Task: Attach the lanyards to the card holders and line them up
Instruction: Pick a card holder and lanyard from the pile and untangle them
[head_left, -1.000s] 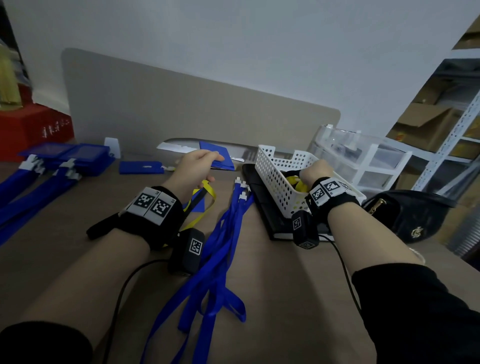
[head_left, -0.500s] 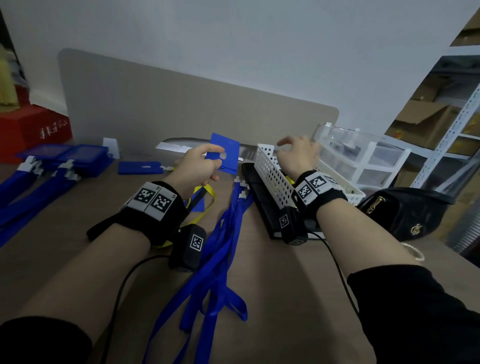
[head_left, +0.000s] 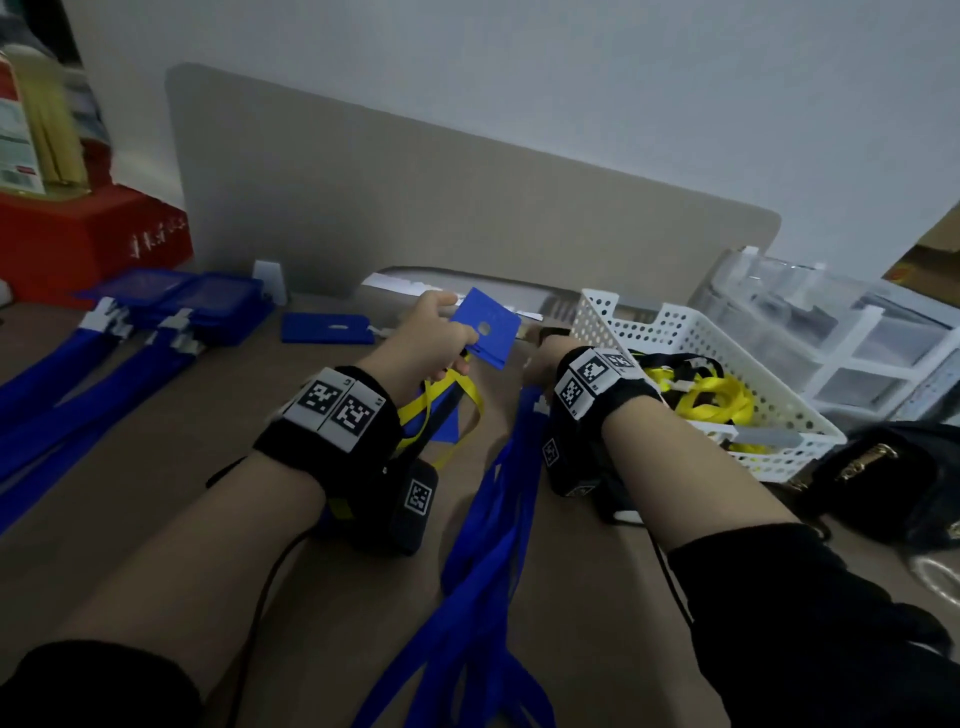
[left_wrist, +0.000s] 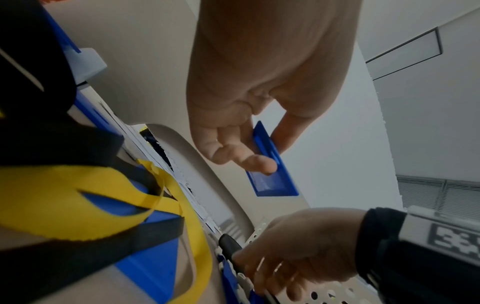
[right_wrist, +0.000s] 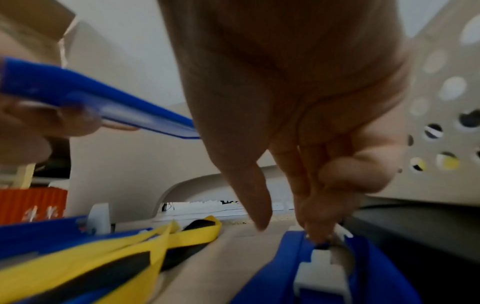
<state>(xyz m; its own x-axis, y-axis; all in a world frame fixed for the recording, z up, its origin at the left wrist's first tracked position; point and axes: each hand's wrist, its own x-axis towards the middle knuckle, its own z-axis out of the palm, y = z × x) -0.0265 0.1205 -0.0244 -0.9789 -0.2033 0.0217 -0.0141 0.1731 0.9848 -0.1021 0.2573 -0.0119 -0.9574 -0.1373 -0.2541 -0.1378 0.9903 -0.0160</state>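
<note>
Between left hand (head_left: 429, 343) fingers, blue card holder (head_left: 485, 328), lifted.

A: Item pinched in the left hand's fingers (left_wrist: 249, 158)?
B: Flat blue plastic card holder (head_left: 485, 328); smooth, slightly glossy.
A: Below the right hand's fingertips (right_wrist: 315, 234)?
B: Blue woven-cloth lanyards (head_left: 498, 519), matt, ending in white plastic clips (right_wrist: 320, 273). Just beside them, a white perforated plastic basket (head_left: 691, 332), smooth. Underneath, a matt brown wood-look tabletop (head_left: 156, 467).
</note>
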